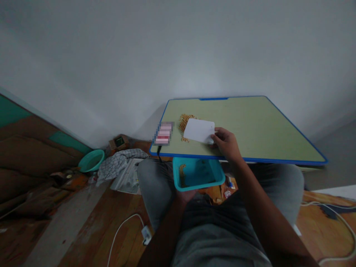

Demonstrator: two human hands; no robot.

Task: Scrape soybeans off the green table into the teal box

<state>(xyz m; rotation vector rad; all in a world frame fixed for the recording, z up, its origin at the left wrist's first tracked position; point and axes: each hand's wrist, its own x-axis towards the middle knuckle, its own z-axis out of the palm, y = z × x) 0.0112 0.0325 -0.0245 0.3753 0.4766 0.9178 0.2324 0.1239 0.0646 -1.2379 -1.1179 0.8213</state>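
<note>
My right hand [226, 142] pinches the right end of a flat white plastic scraper [198, 130] with rounded corners and a small hole. The scraper lies over the green tabletop [250, 126], its left edge against a pile of tan soybeans [183, 121]. A few stray beans sit by its lower left corner. Below the table's front edge, my left hand [187, 195] supports a teal plastic basin [198, 186] from underneath; its fingers are mostly hidden. Some beans have gathered at the left inside the basin.
A blurred-out flat object [164, 133] lies at the table's left end, with a dark cord hanging down. On the floor to the left are a green basin [91, 161], checked cloth [116, 165] and a cardboard box [119, 142]. A white power strip [146, 234] lies nearby.
</note>
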